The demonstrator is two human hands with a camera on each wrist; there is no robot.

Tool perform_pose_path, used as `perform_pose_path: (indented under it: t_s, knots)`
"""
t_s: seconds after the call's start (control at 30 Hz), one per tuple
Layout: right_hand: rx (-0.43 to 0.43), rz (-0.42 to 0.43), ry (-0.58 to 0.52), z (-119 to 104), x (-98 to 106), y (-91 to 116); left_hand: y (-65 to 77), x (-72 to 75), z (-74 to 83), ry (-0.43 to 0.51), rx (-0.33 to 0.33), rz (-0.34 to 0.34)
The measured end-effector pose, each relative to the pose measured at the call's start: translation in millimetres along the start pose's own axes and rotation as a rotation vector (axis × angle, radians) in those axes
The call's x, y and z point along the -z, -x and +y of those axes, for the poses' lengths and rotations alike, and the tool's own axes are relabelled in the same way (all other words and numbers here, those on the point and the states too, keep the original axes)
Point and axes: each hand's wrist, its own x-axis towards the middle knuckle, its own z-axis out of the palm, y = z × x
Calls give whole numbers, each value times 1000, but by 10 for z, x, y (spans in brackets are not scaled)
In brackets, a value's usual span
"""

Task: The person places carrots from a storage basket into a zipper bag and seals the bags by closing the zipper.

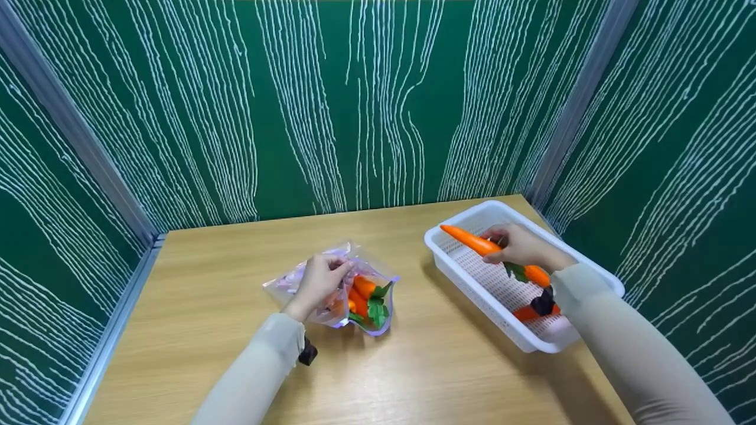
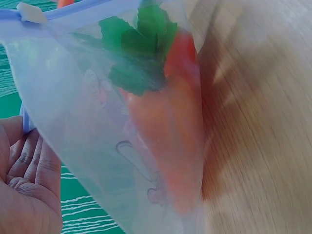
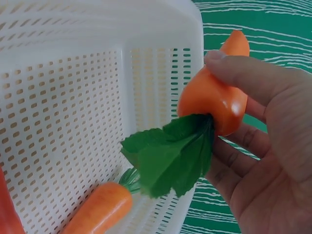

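Observation:
My left hand [image 1: 322,274] pinches the edge of a clear zip bag [image 2: 63,102] with a purple rim and a white slider [image 2: 31,13]. The bag gapes at its right side. Orange carrots with green leaves [image 1: 363,288] lie inside it; the left wrist view shows one through the hazy plastic. Over the white basket [image 1: 472,292], my right hand [image 1: 520,245] grips an orange carrot [image 1: 469,239] round its body. Its green leaves [image 3: 170,156] hang toward the basket in the right wrist view. Another carrot [image 3: 100,209] lies in the basket, partly out of frame.
The perforated basket stands on the right of the wooden table [image 1: 207,283]. A red-orange piece [image 1: 525,313] lies in its near end, partly hidden by my right wrist. Green walls with white lines [image 1: 378,106] and metal posts [image 1: 579,100] enclose the table.

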Motion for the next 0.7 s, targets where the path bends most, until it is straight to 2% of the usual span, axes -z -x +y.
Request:
perform_pose_path:
  t_s: [0.3, 0.7]
  knots:
    - [37, -17, -26, -119, -46, 32, 2, 1, 28, 2, 30, -9]
    - [82, -30, -41, -170, -131, 43, 13, -37, 0, 38, 20, -21]
